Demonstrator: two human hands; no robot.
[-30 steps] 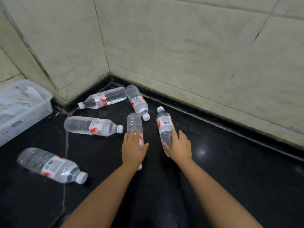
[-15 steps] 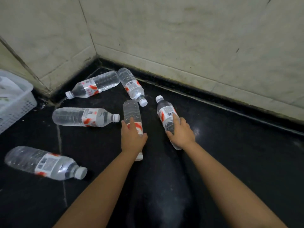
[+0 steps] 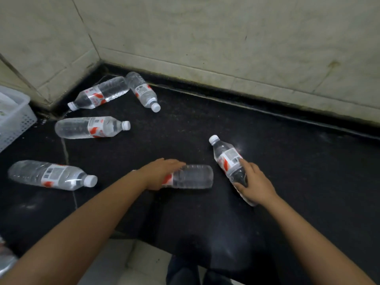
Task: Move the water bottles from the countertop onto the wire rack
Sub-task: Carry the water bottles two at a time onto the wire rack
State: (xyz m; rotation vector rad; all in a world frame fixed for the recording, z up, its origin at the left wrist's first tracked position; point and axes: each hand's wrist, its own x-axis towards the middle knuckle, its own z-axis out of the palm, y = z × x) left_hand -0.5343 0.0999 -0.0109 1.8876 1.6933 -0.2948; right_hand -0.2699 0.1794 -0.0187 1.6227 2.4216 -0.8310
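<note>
While four bottles lie untouched on black countertop, we see left hand wrapped round one bottle, now swung sideways; right hand grips second bottle, drawn nearer. Both secured, ready to lift; rack not visible.

Six clear water bottles, white caps, red-and-white labels, as I count them on the black table:
- two by the corner, bases touching
- one on its side, cap right
- one at left edge
- one gripped in my left hand, base pointing right
- one gripped in my right hand, cap pointing away
</note>
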